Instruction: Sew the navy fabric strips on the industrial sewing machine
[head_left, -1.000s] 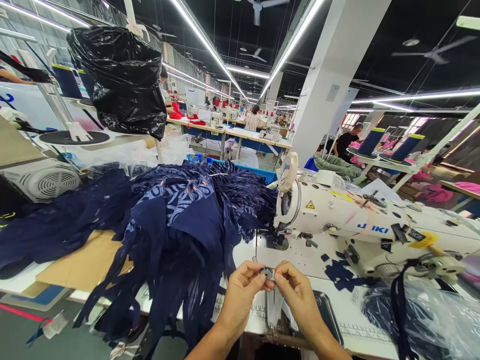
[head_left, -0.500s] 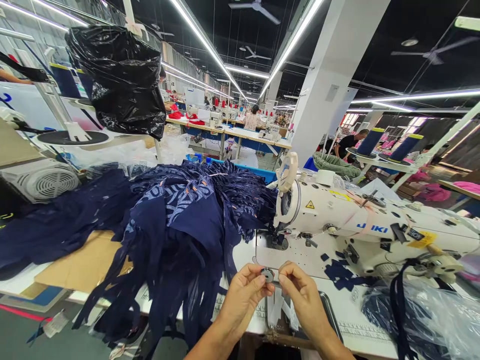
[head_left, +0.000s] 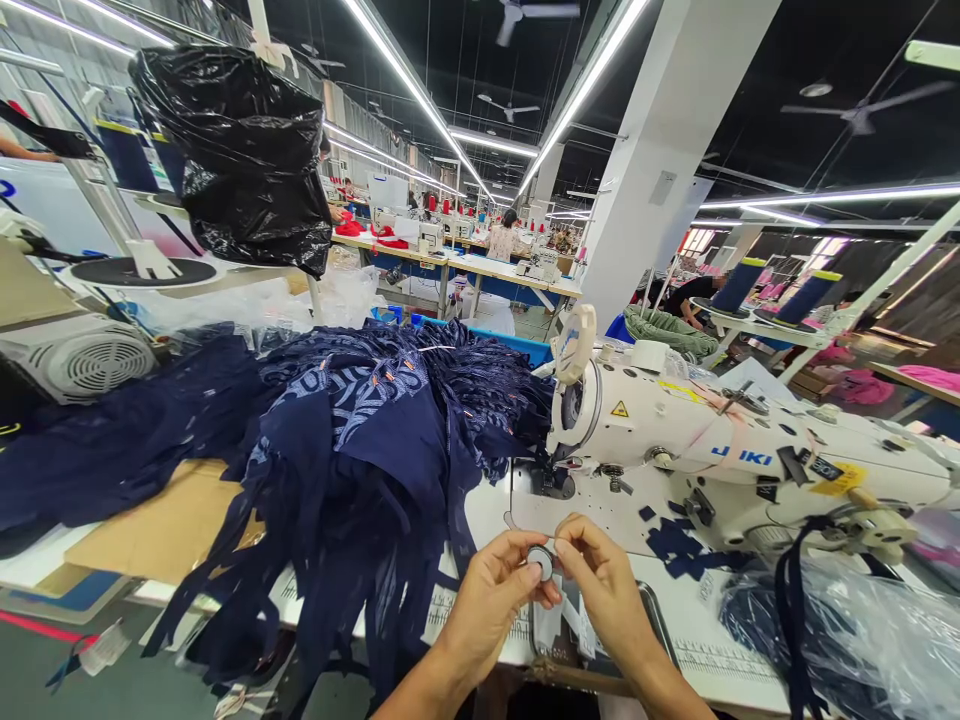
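My left hand (head_left: 489,592) pinches a small round metal bobbin (head_left: 541,563) between thumb and fingers, its flat face toward me. Close against the bobbin's right edge, the thumb and fingertips of my right hand (head_left: 602,580) are pressed together. Whatever they hold is too fine to make out. Both hands are over the front edge of the sewing table, just before the white sewing machine (head_left: 675,425) and its needle area. Left of them lies a heap of navy fabric pieces (head_left: 390,440), some patterned, with long strips hanging over the edge.
Navy scraps (head_left: 679,545) lie beside the machine's base. A clear plastic bag (head_left: 847,630) with dark material sits at the right. Beneath my hands is an opening in the table edge. Thread cones (head_left: 802,298) stand at right; a black plastic bag (head_left: 232,160) covers something at upper left.
The bobbin has tilted so that its flat face shows more, and it sits slightly lower and to the right. My right fingertips have shifted slightly up and remain beside it.
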